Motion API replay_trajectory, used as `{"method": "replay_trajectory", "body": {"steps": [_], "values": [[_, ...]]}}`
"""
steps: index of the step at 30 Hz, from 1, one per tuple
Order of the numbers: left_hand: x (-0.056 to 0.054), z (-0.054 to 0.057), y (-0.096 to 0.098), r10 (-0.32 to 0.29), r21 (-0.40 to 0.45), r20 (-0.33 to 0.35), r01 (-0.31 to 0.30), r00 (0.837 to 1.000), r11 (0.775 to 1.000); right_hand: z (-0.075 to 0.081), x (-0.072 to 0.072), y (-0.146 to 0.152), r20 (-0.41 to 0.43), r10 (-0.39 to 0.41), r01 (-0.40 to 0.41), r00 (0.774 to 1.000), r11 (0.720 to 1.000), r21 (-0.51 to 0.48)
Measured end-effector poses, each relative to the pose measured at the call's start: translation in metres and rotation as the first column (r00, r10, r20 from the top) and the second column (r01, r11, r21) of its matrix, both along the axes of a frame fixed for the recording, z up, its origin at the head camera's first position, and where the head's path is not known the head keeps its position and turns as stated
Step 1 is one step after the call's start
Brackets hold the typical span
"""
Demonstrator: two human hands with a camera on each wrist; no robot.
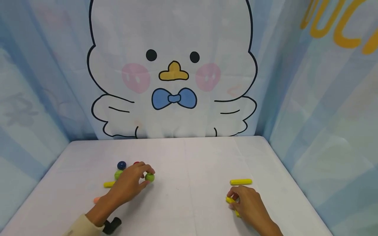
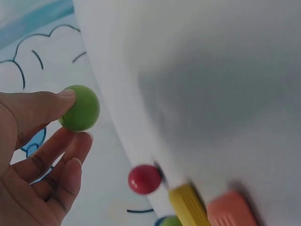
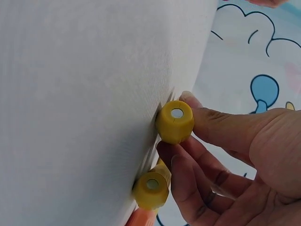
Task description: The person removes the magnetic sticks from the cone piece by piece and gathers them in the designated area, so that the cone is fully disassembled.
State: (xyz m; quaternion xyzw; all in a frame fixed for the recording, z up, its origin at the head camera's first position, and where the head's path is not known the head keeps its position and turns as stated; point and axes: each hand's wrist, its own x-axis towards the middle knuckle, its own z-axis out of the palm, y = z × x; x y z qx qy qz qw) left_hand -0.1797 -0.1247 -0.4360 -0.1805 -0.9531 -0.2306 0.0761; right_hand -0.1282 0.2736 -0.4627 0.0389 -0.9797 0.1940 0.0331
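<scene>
My left hand (image 1: pixel 132 180) pinches a green ball (image 2: pixel 84 110) between thumb and fingertips, above the white table at left of centre. In the left wrist view the other fingers curl loosely below the ball. My right hand (image 1: pixel 251 203) pinches a yellow magnetic rod (image 3: pixel 175 125) between thumb and fingers, close over the table at the right; the fingers hide the rod's middle in the head view. A second yellow rod (image 1: pixel 241 182) lies just beyond this hand. In the right wrist view both rods' ends show round silver magnets.
Behind my left hand lie a blue ball (image 1: pixel 121 165), another green ball (image 1: pixel 118 174), a red ball (image 2: pixel 145 179), a yellow rod (image 1: pixel 109 184) and an orange rod (image 2: pixel 231 210), partly covered by the arm. A printed curtain (image 1: pixel 174 121) stands along the table's far edge.
</scene>
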Motion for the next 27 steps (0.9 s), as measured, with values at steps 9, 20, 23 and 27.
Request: {"method": "replay_trajectory", "body": {"steps": [9,20,23,27], "values": [[-0.014,-0.005,-0.035,0.034,0.0,-0.049,-0.034,0.998,0.999,0.0,-0.001,-0.001,0.019,-0.019,0.019,1.0,1.0,0.012],[-0.028,-0.017,-0.049,0.117,-0.076,0.022,-0.115,0.993,0.99,0.0,-0.002,-0.006,0.029,-0.031,0.03,0.999,0.999,0.021],[-0.03,-0.018,-0.048,0.12,-0.09,0.019,-0.118,0.993,0.989,0.001,-0.001,-0.006,0.019,-0.027,0.026,0.999,0.999,0.029],[-0.032,-0.018,-0.045,0.12,-0.104,-0.008,-0.12,0.993,0.987,0.002,0.001,-0.006,-0.04,-0.025,0.027,0.999,0.999,0.047]]}}
